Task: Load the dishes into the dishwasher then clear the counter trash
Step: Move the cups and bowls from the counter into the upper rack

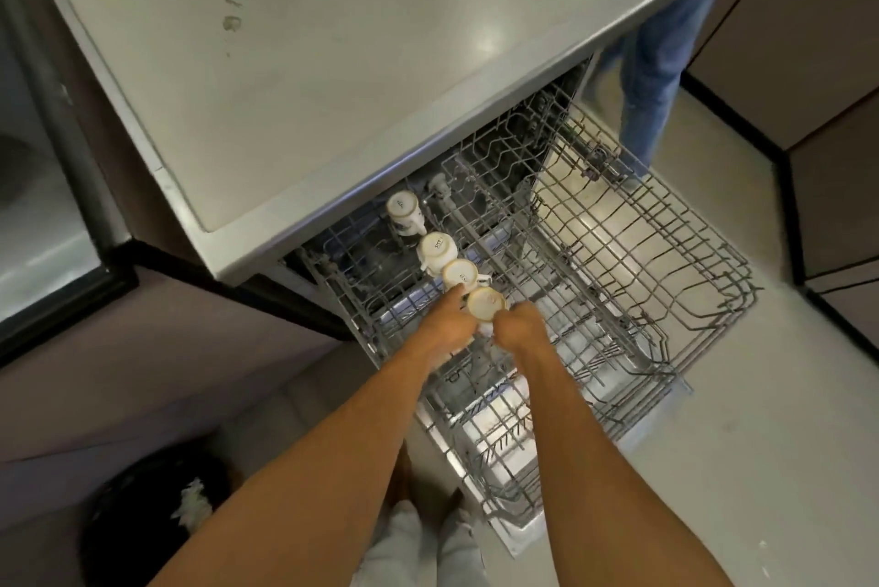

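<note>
Four mugs (436, 248) stand upside down in a row along the left side of the upper rack (666, 253), which is pulled well out of the open dishwasher (561, 110). My left hand (447, 325) and right hand (518, 325) are both on the nearest mug (485, 303), one at each side, with the fingers curled in against it so that I hold it between them. One left finger reaches up to the neighbouring mug just behind. The picture is blurred here and my knuckles hide the fingertips, so I cannot say how firm the hold is. This mug looks seated on the rack, base up and touching the next one, so I judge I am settling it into place, not carrying it. The rest of the upper rack is bare wire, and the lower rack (499, 434) below it shows no dishes where I can see into it. Loading seems only partly done: cups are in, and any plates or cutlery are out of view. The counter (333, 63) above shows a couple of stains on the stretch I can see. The trash step looks unstarted as far as I can tell, though a dark bin (152, 520) at my lower left already holds something white and crumpled. Another person's legs (666, 39) stand beyond the far corner.
</note>
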The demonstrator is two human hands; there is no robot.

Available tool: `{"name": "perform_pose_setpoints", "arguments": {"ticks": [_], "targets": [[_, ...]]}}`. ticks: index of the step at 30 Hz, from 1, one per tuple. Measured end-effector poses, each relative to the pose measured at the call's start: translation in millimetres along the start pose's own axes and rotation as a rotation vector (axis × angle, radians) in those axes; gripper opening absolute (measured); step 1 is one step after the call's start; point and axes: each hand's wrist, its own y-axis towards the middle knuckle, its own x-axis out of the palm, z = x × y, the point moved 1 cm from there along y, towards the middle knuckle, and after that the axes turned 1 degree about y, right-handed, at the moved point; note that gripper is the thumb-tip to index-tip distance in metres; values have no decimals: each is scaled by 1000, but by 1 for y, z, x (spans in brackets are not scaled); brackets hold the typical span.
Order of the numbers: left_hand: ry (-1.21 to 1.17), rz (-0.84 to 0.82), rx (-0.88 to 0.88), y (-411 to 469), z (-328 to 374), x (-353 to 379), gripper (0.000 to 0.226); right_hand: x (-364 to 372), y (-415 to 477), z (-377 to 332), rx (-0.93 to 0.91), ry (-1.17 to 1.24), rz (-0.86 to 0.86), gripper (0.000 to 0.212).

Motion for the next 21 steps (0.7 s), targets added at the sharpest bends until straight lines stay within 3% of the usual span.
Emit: {"name": "perform_pose_setpoints", "arguments": {"ticks": [4, 8, 12, 21], "targets": [[-42, 109, 41, -22, 12, -18, 68, -5, -28, -36, -103, -64, -24, 5], [-63, 208, 107, -95, 48, -45, 54, -2, -66, -70, -196, -104, -70, 18], [-79, 314, 127, -147, 56, -83, 55, 13, -125, -106, -249, -81, -204, 13], [-285, 624, 146, -258, 26, -192, 42, 97, -232, -178, -498, -280, -541, 12]]}}
